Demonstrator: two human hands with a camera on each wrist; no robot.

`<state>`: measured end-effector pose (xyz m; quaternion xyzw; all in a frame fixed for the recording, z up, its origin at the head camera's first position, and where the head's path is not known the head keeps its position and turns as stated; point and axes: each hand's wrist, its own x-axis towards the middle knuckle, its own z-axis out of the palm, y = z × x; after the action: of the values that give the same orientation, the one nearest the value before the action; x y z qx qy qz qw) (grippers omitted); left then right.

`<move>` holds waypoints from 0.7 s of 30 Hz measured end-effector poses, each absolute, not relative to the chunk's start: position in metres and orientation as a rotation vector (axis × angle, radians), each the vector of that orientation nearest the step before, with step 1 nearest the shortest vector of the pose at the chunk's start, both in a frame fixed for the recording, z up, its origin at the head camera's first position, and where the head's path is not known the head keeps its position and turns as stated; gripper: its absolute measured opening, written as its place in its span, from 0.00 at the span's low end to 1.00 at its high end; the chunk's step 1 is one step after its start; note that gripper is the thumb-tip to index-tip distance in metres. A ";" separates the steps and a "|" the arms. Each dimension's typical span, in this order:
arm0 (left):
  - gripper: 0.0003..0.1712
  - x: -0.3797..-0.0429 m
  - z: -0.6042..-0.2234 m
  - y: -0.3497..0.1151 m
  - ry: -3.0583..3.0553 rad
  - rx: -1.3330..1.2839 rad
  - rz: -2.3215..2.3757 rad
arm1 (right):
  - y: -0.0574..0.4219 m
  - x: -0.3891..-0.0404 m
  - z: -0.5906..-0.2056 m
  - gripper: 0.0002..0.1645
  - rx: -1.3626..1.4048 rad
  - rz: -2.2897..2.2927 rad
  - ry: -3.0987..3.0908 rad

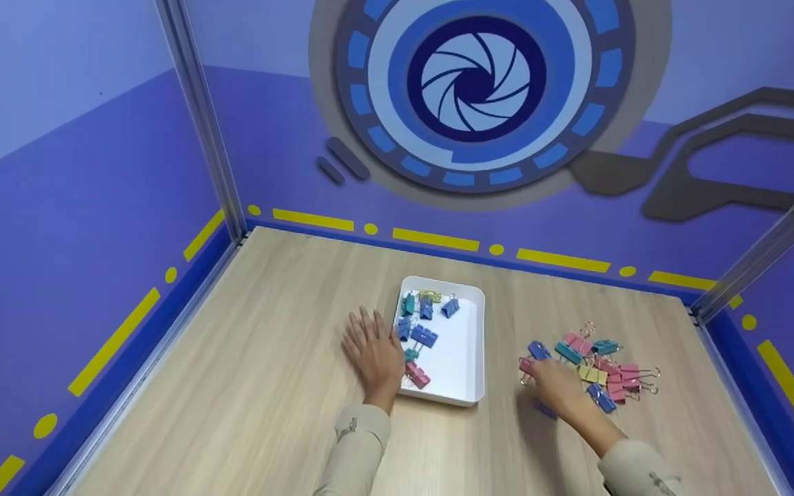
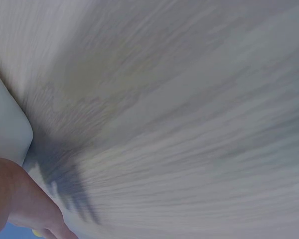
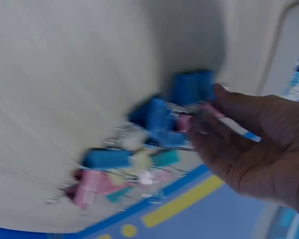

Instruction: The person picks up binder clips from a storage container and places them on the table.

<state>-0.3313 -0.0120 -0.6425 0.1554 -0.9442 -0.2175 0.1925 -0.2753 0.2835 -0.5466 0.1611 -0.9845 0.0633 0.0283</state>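
My left hand [image 1: 376, 355] lies with straight fingers along the left side of a white tray [image 1: 467, 344]; its palm edge overlaps the rim. Inside the tray are several binder clips, among them a blue one [image 1: 424, 335] and a pink one [image 1: 417, 375]. My right hand [image 1: 561, 386] is at the near left of a loose pile of clips, pinching a pink binder clip [image 1: 526, 366] between thumb and fingertips. Close by it are a blue clip [image 1: 539, 350] and another blue clip [image 1: 546, 410], partly hidden under the hand. The right wrist view is blurred.
The pile of pink, teal, blue and yellow clips [image 1: 621, 379] spreads over the wooden table [image 1: 245, 358] right of the tray. Purple panels [image 1: 266, 138] with metal corner posts [image 1: 204, 117] enclose the table at the back and sides.
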 end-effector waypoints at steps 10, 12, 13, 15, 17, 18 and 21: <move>0.31 -0.340 -0.641 -0.021 -2.621 0.444 -0.599 | 0.193 -0.362 -0.527 0.23 0.674 0.518 -2.959; 0.31 -0.338 -0.642 -0.019 -2.620 0.448 -0.587 | 0.183 -0.378 -0.538 0.33 0.716 0.539 -2.945; 0.32 -0.337 -0.642 -0.017 -2.618 0.452 -0.583 | 0.180 -0.385 -0.544 0.36 0.734 0.535 -2.949; 0.32 -0.334 -0.643 -0.014 -2.622 0.456 -0.573 | 0.176 -0.398 -0.554 0.39 0.724 0.477 -3.000; 0.32 -0.332 -0.643 -0.012 -2.636 0.451 -0.575 | 0.174 -0.407 -0.564 0.39 0.686 0.391 -3.024; 0.32 -0.332 -0.643 -0.012 -2.639 0.446 -0.576 | 0.172 -0.411 -0.570 0.37 0.671 0.366 -3.021; 0.32 -0.331 -0.643 -0.017 -2.646 0.444 -0.558 | 0.166 -0.418 -0.586 0.26 0.648 0.323 -2.977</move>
<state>-0.3307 -0.0168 -0.6430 0.1588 -0.9462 -0.1996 0.1992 -0.4180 0.1657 -0.5864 0.2114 -0.9709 0.1053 0.0390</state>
